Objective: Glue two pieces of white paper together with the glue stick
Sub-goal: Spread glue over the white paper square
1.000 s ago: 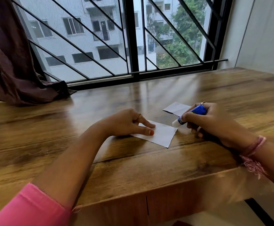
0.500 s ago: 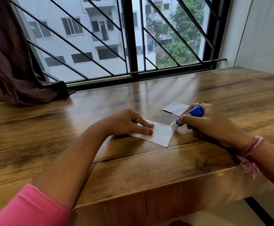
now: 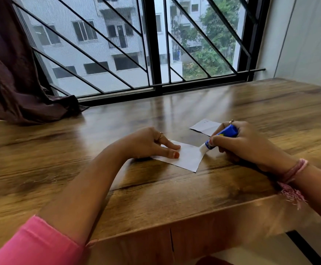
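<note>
On the wooden table (image 3: 270,111) beside the window, the near paper (image 3: 186,156) lay flat, well in from the front edge. The left hand (image 3: 148,142) rested on its left part, fingers (image 3: 170,147) stretched out flat and pressing it down rather than closed round anything. The right hand (image 3: 245,144) was curled tightly round the blue glue stick (image 3: 222,136), which was tilted with its white tip down at the paper's upper right corner, touching or all but touching it. The second paper (image 3: 205,127) lay apart, just behind the right hand, partly hidden by it.

Both sheets looked thin and very light, so I judged they would slide or buckle under the drag of the glue unless held down close to the stroke; a flat press, as the left hand gave, seemed the right hold, and the second sheet would best be lifted by a free corner. The glue stick looked stiff and light, easily gripped round its barrel.

A yellow patch showed on the blue barrel, but no brand or wording could be read. A faint mark on the second paper was too small to make out.
</note>
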Demonstrator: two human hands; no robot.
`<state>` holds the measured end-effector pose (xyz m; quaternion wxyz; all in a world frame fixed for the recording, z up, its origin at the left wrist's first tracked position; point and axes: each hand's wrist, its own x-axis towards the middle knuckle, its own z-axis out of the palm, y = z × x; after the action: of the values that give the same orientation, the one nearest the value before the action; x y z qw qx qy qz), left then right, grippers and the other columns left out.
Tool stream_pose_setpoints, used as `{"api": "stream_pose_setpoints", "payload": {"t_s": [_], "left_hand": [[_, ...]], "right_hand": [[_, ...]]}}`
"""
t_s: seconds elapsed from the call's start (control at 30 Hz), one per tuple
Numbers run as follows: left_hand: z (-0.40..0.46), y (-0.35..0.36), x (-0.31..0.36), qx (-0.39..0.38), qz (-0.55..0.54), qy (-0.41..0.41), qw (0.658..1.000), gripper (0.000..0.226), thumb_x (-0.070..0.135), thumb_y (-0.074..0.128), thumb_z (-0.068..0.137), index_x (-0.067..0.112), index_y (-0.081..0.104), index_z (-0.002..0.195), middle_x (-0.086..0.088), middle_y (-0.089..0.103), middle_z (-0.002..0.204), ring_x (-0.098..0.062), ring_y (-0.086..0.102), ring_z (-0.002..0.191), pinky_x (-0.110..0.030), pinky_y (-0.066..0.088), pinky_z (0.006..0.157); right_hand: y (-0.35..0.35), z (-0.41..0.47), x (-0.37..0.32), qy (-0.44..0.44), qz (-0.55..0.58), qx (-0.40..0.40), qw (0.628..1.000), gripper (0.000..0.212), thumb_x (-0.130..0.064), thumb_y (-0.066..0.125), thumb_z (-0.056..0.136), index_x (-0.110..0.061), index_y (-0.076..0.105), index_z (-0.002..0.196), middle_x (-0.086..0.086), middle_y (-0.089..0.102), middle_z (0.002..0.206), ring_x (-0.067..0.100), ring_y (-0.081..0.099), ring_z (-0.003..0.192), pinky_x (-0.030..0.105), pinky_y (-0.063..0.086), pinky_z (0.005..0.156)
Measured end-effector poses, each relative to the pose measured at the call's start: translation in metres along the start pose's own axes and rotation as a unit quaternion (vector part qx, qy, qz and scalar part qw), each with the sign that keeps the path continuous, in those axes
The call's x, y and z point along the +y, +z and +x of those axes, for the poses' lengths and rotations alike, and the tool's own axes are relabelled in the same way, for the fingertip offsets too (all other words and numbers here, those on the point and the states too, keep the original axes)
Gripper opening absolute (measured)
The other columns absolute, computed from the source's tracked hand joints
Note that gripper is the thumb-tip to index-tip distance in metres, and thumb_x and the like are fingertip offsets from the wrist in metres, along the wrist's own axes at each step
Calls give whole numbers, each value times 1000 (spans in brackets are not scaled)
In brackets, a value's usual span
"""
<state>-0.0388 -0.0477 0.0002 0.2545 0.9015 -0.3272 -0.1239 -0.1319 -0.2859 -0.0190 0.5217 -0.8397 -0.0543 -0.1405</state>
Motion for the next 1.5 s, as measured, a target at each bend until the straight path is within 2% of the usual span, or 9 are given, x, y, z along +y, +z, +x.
{"api": "stream_pose_setpoints", "payload": {"t_s": [0.27, 0.47, 0.53, 0.77, 0.87, 0.97, 1.2, 1.4, 1.5], "left_hand": [[-1, 1, 1, -1, 3, 0, 1000, 24, 61, 71, 63, 53, 71, 86, 12, 27, 43, -5, 29, 43, -27, 24, 55], [-1, 0, 1, -6, -2, 5, 1000, 33, 68, 67, 54, 55, 70, 84, 11, 27, 44, -5, 28, 42, -29, 26, 59], [-1, 1, 0, -8, -5, 3, 1000, 35, 68, 67, 54, 54, 70, 86, 11, 26, 43, -6, 27, 42, -29, 25, 59], [-2, 0, 3, -7, 1, 9, 1000, 32, 68, 66, 55, 53, 70, 84, -3, 40, 62, -5, 28, 41, -27, 24, 53], [-1, 0, 2, -6, 0, 5, 1000, 34, 67, 66, 55, 52, 71, 85, 7, 34, 51, -6, 27, 41, -25, 22, 50], [-1, 0, 2, -3, 1, 2, 1000, 39, 67, 68, 55, 50, 72, 90, 10, 25, 44, -6, 26, 42, -20, 20, 44], [-1, 1, 3, -3, 5, -1, 1000, 39, 67, 66, 54, 50, 71, 89, 11, 27, 47, -6, 27, 42, -28, 23, 54], [-1, 1, 2, -3, 5, -4, 1000, 41, 69, 66, 53, 51, 71, 90, 10, 26, 47, -7, 27, 43, -28, 23, 54], [-1, 0, 2, -4, 4, 1, 1000, 39, 68, 66, 54, 52, 70, 89, 10, 26, 48, -6, 27, 43, -22, 22, 47]], "right_hand": [[0, -1, -4, -10, -19, -18, 1000, 12, -26, 71, 73, -16, 66, 74, -1, 65, 54, 8, 48, 38, 18, 38, 38], [0, -3, -4, -32, -32, -52, 998, 9, -27, 73, 75, -20, 67, 73, -3, 65, 56, 9, 49, 41, 17, 38, 40], [-1, -2, -4, -25, -14, -38, 999, 10, -25, 72, 74, -18, 66, 72, -2, 65, 54, 9, 48, 39, 18, 37, 39], [1, -4, -6, -44, -40, -46, 997, 21, -35, 74, 70, -16, 67, 71, -4, 64, 54, 5, 49, 43, 13, 38, 43], [1, -2, -5, -39, -43, -22, 998, 19, -35, 70, 71, -16, 66, 70, -4, 64, 53, 5, 48, 44, 14, 37, 44], [3, -5, -7, -50, -41, -50, 997, 12, -26, 72, 77, -17, 65, 71, -5, 63, 53, 4, 48, 43, 12, 38, 44], [3, -8, -10, -59, -47, -60, 995, 11, -22, 71, 80, -17, 64, 72, -7, 61, 52, 3, 46, 43, 11, 37, 44], [3, -7, -10, -66, -48, -58, 995, 11, -24, 69, 77, -14, 65, 74, -6, 60, 52, 3, 47, 43, 12, 37, 44], [4, -8, -10, -72, -50, -76, 993, 10, -23, 71, 78, -18, 66, 72, -6, 60, 52, 1, 47, 43, 11, 36, 45]]}}
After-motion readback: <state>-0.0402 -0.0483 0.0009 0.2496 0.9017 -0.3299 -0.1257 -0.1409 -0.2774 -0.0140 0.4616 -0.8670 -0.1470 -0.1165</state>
